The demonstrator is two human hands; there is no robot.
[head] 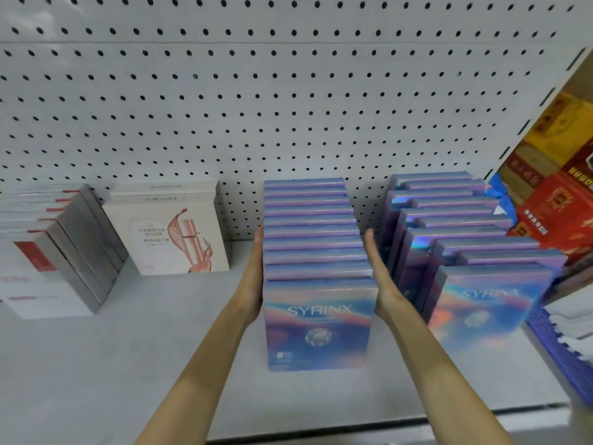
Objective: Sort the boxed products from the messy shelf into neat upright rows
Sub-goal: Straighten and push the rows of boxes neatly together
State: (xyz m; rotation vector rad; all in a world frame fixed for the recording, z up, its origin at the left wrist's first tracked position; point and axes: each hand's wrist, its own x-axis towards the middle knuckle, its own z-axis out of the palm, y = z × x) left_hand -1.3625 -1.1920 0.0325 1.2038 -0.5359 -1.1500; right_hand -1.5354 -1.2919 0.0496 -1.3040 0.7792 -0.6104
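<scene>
Flanking middle box row [313, 239], left hand [253, 284] flat against its edge, right hand [380, 277] grip spread beside, bare shelf [128, 348] leftward

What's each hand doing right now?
Left hand: open, flat against the left side of the middle row of boxes.
Right hand: open, flat against its right side.

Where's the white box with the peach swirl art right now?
In the head view, the white box stands upright left of centre against the pegboard, between the grey boxes and the left hand.
</scene>
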